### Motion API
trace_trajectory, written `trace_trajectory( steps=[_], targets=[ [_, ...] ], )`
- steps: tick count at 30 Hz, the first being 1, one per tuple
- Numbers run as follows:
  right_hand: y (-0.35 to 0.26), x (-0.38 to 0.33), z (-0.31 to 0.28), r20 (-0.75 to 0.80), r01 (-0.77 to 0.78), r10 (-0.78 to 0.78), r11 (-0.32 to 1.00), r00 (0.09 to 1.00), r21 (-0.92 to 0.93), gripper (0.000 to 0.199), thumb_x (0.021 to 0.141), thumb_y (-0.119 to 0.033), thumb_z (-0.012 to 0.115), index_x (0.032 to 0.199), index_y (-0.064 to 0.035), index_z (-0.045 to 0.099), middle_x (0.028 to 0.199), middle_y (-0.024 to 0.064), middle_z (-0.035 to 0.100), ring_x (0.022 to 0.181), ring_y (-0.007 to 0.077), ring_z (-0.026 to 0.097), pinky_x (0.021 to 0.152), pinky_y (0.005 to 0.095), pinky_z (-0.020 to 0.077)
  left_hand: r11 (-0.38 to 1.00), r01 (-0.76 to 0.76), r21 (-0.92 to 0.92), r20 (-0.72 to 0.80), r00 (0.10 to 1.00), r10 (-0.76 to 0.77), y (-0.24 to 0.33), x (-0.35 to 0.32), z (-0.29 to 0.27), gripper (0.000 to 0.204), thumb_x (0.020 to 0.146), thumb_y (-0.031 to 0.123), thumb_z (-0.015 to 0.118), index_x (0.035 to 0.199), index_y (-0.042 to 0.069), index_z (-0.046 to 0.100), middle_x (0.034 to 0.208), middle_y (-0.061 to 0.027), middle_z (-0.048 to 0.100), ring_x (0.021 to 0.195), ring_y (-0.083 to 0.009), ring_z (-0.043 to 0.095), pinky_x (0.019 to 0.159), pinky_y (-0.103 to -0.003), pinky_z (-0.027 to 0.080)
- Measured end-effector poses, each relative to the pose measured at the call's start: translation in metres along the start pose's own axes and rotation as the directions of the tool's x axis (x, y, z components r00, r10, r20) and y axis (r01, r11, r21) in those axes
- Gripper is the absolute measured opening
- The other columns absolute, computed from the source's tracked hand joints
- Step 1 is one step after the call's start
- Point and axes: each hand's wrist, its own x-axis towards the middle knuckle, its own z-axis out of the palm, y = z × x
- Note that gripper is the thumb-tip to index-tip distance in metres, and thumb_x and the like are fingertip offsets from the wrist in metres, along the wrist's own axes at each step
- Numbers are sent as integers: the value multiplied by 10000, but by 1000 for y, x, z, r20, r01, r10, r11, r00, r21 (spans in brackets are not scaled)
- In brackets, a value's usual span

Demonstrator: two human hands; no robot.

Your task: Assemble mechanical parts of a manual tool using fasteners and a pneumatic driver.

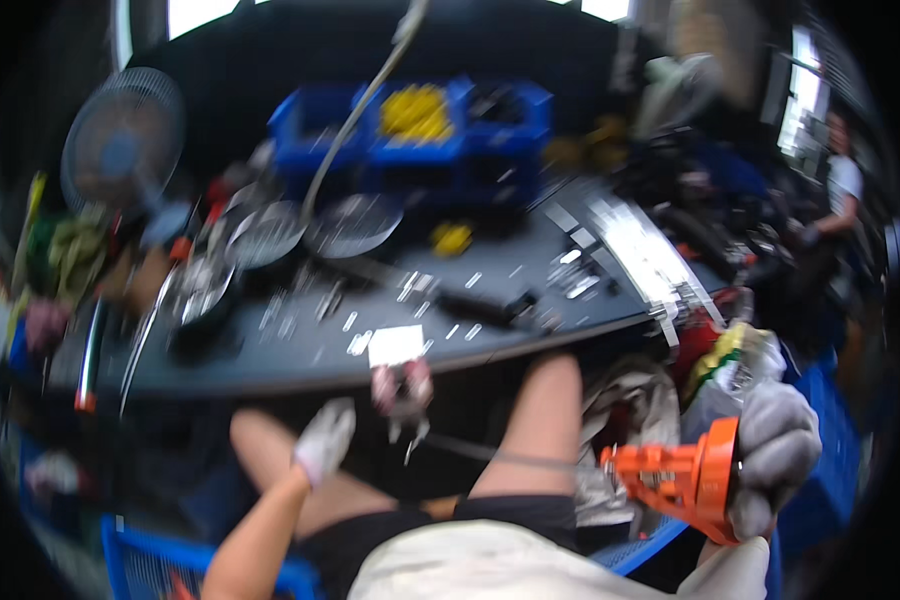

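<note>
My right hand [775, 455], in a grey work glove, is wrapped round the wide ring end of an orange part with several prongs [685, 480], out to the right of my thigh. A thin grey rod or cord [500, 455] runs from near its narrow end leftward; blur hides whether they join. My left hand [327, 440], in a white glove, hovers over my left thigh, its blurred fingers seemingly stretched out, with nothing visible in it. Nearest to it, at the table's front edge, is a reddish metal fixture [402, 390] below a white square sheet [396, 346].
The dark worktable [270, 365] carries scattered small metal pieces, round clear trays [355, 225] and a dark-handled tool [475, 305]. Blue bins [315, 150], one with yellow parts [415, 113], stand behind. A fan [120, 150] is at left; another person [842, 190] is far right.
</note>
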Motion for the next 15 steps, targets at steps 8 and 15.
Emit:
trace_trajectory(
  steps=[8,15],
  targets=[
    [-97,-37,-86,-156,14,-14,1000,988,-4,299,784,-362,784,735,-101,647,778,54,624,616,189,576,533,299,442,98,631,-769,638,750,176,106,19,-39,293,1003,280,474,1170,63,579,728,73,525,556,-31,451,467,-187,357],
    [-96,-44,-74,-331,13,-20,1000,943,-23,391,761,-441,790,729,-109,586,744,13,574,632,157,566,510,276,407,322,458,-829,475,880,-29,107,34,-85,202,985,182,487,1071,41,601,742,17,554,561,-69,481,475,-246,398]
  ],
)
